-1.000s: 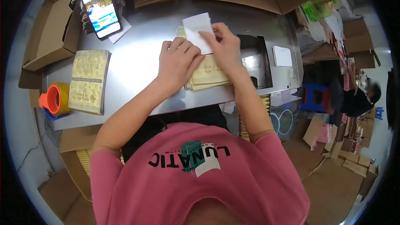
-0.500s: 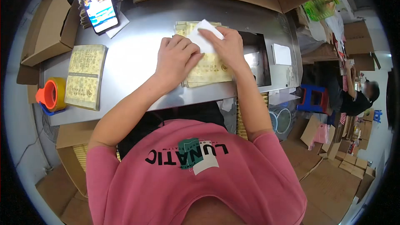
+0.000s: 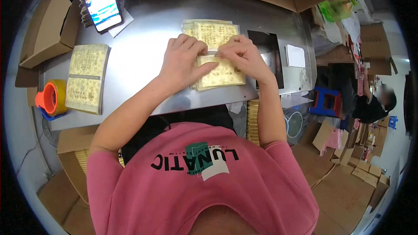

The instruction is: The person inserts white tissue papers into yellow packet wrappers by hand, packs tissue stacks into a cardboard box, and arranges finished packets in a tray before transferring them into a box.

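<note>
A stack of yellow, densely printed packets in clear sleeves (image 3: 216, 32) lies on the metal table in front of me. My left hand (image 3: 183, 63) grips its left edge, the fingers bent and the thumb stretched across the top packet. From the right, my right hand (image 3: 244, 58) presses on the middle of the stack with curled, pinched fingers. A narrow pale strip (image 3: 212, 53) shows across the packet between my hands. What the right fingertips hold is hidden. Further left lies a similar yellow packet with a dark band (image 3: 88, 78).
An orange and yellow tape roll (image 3: 53, 99) sits by the left edge. A lit phone (image 3: 101, 4) leans at the back left, near an open cardboard box (image 3: 48, 26). A black-rimmed opening (image 3: 273, 74) and white sheets (image 3: 295, 56) are at right. A person (image 3: 370, 106) works beyond.
The white paper in my right hand is no longer seen as a sheet; a pale strip now shows on the packet. My right hand has moved down, its fingers curling in. My left thumb has stretched out.
</note>
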### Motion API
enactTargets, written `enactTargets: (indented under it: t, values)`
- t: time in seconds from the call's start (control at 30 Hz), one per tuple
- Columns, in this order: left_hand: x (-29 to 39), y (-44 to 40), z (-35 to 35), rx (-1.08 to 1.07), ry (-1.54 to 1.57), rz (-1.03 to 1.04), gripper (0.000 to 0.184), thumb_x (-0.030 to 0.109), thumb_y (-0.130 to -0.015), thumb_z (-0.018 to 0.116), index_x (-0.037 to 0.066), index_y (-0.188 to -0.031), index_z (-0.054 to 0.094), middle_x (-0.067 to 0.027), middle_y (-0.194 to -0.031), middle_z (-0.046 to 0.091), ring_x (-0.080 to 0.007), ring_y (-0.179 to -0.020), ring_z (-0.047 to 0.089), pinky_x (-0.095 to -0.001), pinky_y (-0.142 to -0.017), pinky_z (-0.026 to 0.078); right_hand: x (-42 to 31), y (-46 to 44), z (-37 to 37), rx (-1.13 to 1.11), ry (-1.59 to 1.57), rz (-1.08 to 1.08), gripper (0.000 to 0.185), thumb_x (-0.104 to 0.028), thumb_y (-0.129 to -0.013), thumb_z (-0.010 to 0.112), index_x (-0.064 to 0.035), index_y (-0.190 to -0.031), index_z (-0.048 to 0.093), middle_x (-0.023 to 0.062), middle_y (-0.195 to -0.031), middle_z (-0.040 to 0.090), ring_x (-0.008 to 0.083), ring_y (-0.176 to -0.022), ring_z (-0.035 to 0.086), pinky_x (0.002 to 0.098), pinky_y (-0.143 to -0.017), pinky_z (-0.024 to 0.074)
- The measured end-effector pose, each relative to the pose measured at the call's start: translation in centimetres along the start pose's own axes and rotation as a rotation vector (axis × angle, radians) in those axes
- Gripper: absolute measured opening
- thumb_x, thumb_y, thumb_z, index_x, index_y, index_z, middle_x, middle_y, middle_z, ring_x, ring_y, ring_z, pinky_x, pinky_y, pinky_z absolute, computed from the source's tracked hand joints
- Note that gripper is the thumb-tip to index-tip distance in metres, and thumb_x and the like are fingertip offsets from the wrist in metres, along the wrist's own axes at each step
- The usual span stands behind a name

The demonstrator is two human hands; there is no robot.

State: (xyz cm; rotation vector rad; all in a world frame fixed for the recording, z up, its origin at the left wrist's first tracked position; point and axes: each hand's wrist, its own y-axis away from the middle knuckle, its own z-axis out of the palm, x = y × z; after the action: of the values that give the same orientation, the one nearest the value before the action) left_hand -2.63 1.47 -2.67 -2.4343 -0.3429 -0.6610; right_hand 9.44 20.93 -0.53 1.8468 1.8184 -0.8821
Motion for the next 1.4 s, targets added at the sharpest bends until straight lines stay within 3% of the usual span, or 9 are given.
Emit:
enactTargets:
  t: [0.07,0.2,0.27,0.4,0.57,0.8,1.2,1.27,1.4]
  values:
    - [0.1,-0.2,0.1,0.006,-0.029,0.05,0.028,0.033,-0.076,0.072,0.01,-0.087,0.062,-0.0045,-0.089,0.058,-0.0245,-0.092,0.052,-0.0375,-0.081,0.037,-0.5,1.2,-0.5,0.25,-0.046,-0.113,0.014,-0.01,-0.08,0.071,-0.0037,-0.093,0.072,0.0073,-0.088,0.07,0.0222,-0.092,0.059,0.0358,-0.084,0.0442]
    - [0.6,-0.1,-0.2,-0.014,-0.062,0.062,0.026,0.032,-0.077,0.071,0.009,-0.087,0.062,-0.0051,-0.089,0.059,-0.0251,-0.096,0.053,-0.0387,-0.084,0.036,3.9,6.2,-3.6,0.897,0.798,0.381,0.037,-0.019,-0.074,0.079,-0.004,-0.106,0.067,0.0135,-0.095,0.067,0.0325,-0.092,0.058,0.0406,-0.086,0.0442]
    - [1.3,-0.5,-0.9,-0.099,0.001,0.018,0.023,0.029,-0.079,0.07,0.009,-0.087,0.062,-0.0052,-0.088,0.06,-0.0248,-0.095,0.053,-0.0387,-0.085,0.036,6.1,9.0,-3.8,0.821,0.907,0.584,0.046,-0.021,-0.073,0.08,-0.0042,-0.113,0.064,0.017,-0.105,0.063,0.0351,-0.097,0.056,0.043,-0.089,0.0432]
    - [3.7,-2.5,-1.8,0.023,-0.004,0.2,0.019,0.027,-0.08,0.069,0.01,-0.086,0.061,-0.005,-0.084,0.06,-0.0238,-0.096,0.054,-0.0391,-0.086,0.036,6.8,10.8,-3.1,0.792,0.823,0.456,0.041,-0.02,-0.076,0.079,-0.0045,-0.111,0.066,0.0167,-0.113,0.06,0.0332,-0.102,0.054,0.0414,-0.085,0.047]
    - [6.8,-6.1,3.3,-0.036,-0.039,0.334,0.016,0.023,-0.078,0.07,0.01,-0.083,0.062,-0.0057,-0.083,0.062,-0.024,-0.094,0.055,-0.0386,-0.087,0.037,9.0,12.0,-4.2,0.895,0.596,0.391,0.024,-0.011,-0.083,0.071,-0.0025,-0.106,0.069,0.012,-0.106,0.065,0.0207,-0.08,0.062,0.0292,-0.066,0.0509]
    - [8.5,-8.6,12.4,-0.348,-0.204,0.245,0.016,0.023,-0.076,0.069,0.008,-0.083,0.069,-0.0077,-0.085,0.065,-0.0229,-0.097,0.054,-0.0357,-0.088,0.037,9.7,11.9,-4.9,1.024,0.3,0.384,0.022,-0.008,-0.086,0.067,-0.0003,-0.107,0.068,0.0087,-0.104,0.069,0.012,-0.069,0.06,0.0266,-0.066,0.0493]
    - [1.5,-4.7,-1.1,-0.158,-0.142,0.172,0.023,0.023,-0.084,0.065,0.006,-0.099,0.068,-0.0117,-0.11,0.065,-0.0295,-0.112,0.054,-0.0435,-0.094,0.041,9.5,12.2,-5.4,1.012,0.26,0.498,0.021,-0.015,-0.09,0.06,0.0036,-0.096,0.068,0.011,-0.109,0.069,0.0196,-0.089,0.063,0.0301,-0.078,0.0464]
    - [0.6,-3.1,-0.6,-0.147,-0.178,0.092,0.032,0.024,-0.084,0.065,0.004,-0.109,0.066,-0.0168,-0.121,0.061,-0.0358,-0.117,0.051,-0.0462,-0.101,0.037,9.9,12.4,-5.6,0.985,0.105,0.552,0.022,-0.017,-0.089,0.059,0.0025,-0.091,0.07,0.016,-0.114,0.066,0.0301,-0.096,0.064,0.0349,-0.081,0.0483]
    - [0.6,-1.7,-0.6,-0.2,-0.127,0.093,0.034,0.022,-0.085,0.064,0.002,-0.113,0.064,-0.0182,-0.127,0.058,-0.0388,-0.121,0.049,-0.0469,-0.104,0.037,9.0,11.8,-5.4,1.05,0.164,0.529,0.021,-0.015,-0.089,0.06,0.0034,-0.095,0.068,0.0145,-0.111,0.068,0.0243,-0.089,0.063,0.0322,-0.079,0.047]
